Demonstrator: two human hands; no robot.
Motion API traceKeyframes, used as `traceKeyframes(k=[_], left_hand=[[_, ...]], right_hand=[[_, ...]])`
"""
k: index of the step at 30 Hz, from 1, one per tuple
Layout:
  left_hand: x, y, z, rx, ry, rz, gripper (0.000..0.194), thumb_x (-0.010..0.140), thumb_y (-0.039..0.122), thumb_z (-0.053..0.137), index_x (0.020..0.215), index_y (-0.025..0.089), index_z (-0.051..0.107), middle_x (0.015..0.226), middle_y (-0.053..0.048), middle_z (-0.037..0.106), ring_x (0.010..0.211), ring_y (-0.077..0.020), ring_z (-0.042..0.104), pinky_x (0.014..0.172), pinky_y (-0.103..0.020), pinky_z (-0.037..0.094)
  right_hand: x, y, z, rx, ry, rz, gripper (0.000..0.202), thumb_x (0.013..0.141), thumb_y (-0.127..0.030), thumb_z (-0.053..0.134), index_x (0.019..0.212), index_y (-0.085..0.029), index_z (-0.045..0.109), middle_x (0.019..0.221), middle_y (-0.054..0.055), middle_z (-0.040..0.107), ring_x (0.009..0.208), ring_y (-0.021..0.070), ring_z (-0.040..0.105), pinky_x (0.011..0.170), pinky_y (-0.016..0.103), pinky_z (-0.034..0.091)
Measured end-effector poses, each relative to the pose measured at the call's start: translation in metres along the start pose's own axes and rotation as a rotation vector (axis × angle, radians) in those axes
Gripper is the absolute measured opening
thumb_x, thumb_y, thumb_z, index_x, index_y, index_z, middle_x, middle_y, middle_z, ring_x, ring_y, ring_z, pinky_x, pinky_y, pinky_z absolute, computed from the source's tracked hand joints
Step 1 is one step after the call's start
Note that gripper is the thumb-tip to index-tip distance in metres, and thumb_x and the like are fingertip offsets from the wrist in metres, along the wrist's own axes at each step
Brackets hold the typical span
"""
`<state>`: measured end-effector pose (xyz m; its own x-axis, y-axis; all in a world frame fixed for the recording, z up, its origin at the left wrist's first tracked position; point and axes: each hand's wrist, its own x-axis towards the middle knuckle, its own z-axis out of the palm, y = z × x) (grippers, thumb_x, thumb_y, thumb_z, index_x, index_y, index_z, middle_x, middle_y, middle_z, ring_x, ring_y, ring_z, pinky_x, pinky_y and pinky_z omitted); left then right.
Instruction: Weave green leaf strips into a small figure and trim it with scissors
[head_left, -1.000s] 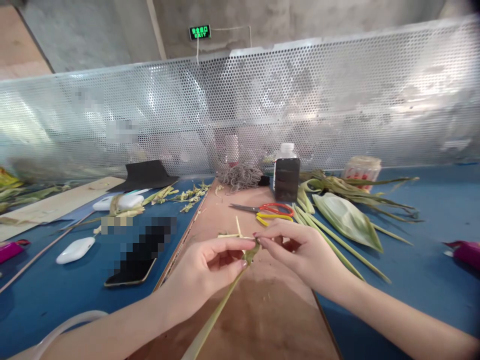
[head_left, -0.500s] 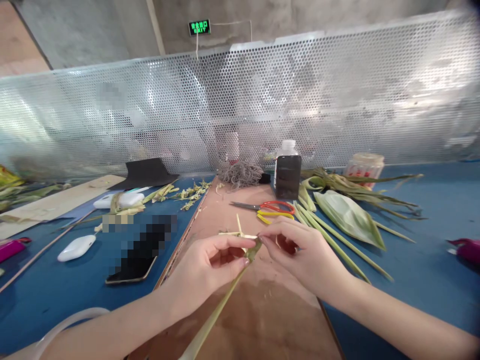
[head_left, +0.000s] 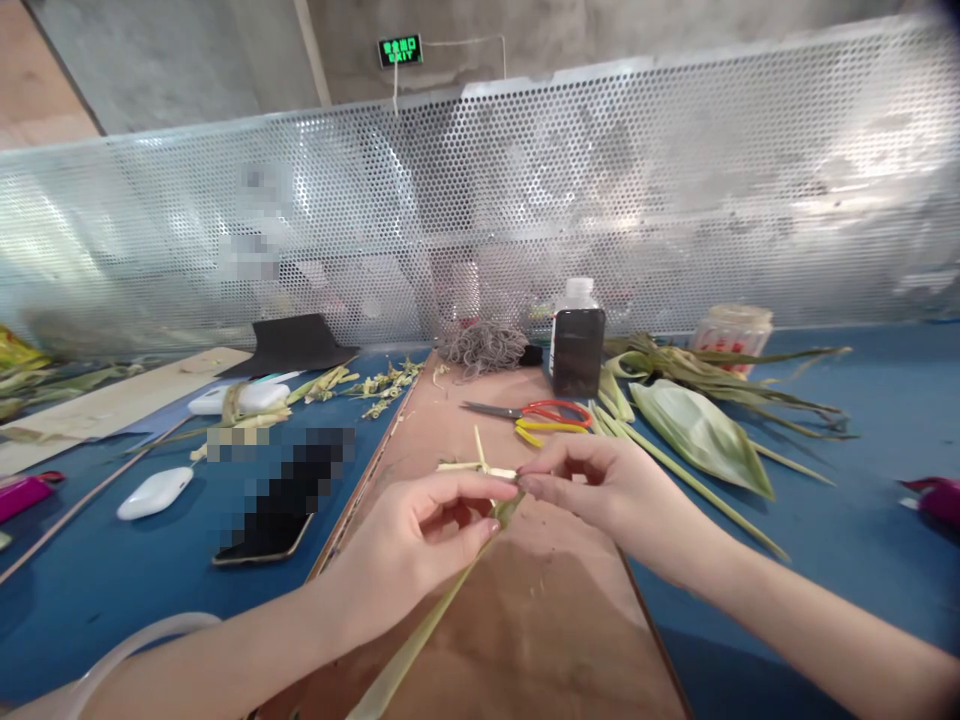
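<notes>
Right hand (head_left: pixel 611 490) has gone up a bit, pinching at the pale stalk (head_left: pixel 501 473)'s tip. Left hand (head_left: pixel 420 530) pinches the long leaf (head_left: pixel 427 635).

Scissors (head_left: pixel 521 412) beyond right hand (head_left: pixel 619 490), open board (head_left: pixel 555 620) nearer

The dark sign (head_left: pixel 400 51) reads "安全出口 EXIT"; red characters (head_left: pixel 724 352) on the jar (head_left: pixel 739 322) are illegible.

Pale green is being shown by the strip (head_left: pixel 436 613), red and yellow by the scissors (head_left: pixel 529 409), dotted silver by the mesh (head_left: pixel 637 190).
</notes>
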<state>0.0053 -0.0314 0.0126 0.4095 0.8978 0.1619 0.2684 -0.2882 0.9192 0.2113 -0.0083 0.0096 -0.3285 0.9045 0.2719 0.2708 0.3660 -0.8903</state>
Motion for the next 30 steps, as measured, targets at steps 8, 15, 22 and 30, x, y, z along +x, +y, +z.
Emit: traceKeyframes(k=[8, 15, 22, 30], left_hand=[[0.0019, -0.0013, -0.0008, 0.116, 0.008, 0.025, 0.023, 0.082, 0.017, 0.056, 0.102, 0.023, 0.066, 0.111, -0.001, 0.067, 0.100, -0.0158, 0.062, 0.087, -0.026, 0.051], [0.0028, -0.0052, -0.0017, 0.228, 0.029, 0.085, 0.020, 0.081, 0.014, 0.056, 0.091, 0.025, 0.069, 0.106, 0.001, 0.068, 0.103, -0.0159, 0.060, 0.092, -0.028, 0.048], [0.0010, -0.0025, -0.0022, 0.344, 0.014, 0.142, 0.025, 0.081, 0.013, 0.054, 0.091, 0.027, 0.072, 0.107, 0.001, 0.069, 0.104, -0.0164, 0.060, 0.090, -0.028, 0.047], [0.0005, -0.0007, -0.0002, 0.328, 0.012, 0.093, 0.023, 0.084, 0.019, 0.053, 0.100, 0.025, 0.067, 0.104, -0.001, 0.068, 0.095, -0.0181, 0.062, 0.087, -0.032, 0.049]], right_hand=[[0.0015, -0.0002, -0.0028, -0.114, -0.061, -0.110, 0.016, 0.084, -0.030, 0.058, 0.086, -0.022, 0.072, 0.078, 0.001, 0.066, 0.065, 0.0124, 0.051, 0.056, 0.024, 0.037], [-0.0024, -0.0038, 0.0009, -0.206, 0.000, -0.135, 0.013, 0.082, -0.022, 0.058, 0.080, -0.020, 0.070, 0.065, -0.001, 0.058, 0.055, 0.0103, 0.042, 0.051, 0.023, 0.034], [-0.0005, -0.0001, -0.0022, -0.112, -0.054, -0.032, 0.014, 0.080, -0.030, 0.062, 0.080, -0.019, 0.070, 0.063, -0.002, 0.054, 0.057, 0.0098, 0.043, 0.051, 0.023, 0.033], [-0.0036, -0.0034, 0.0017, -0.284, 0.035, -0.192, 0.012, 0.082, -0.021, 0.058, 0.078, -0.019, 0.069, 0.059, -0.002, 0.050, 0.054, 0.0100, 0.042, 0.048, 0.022, 0.033]])
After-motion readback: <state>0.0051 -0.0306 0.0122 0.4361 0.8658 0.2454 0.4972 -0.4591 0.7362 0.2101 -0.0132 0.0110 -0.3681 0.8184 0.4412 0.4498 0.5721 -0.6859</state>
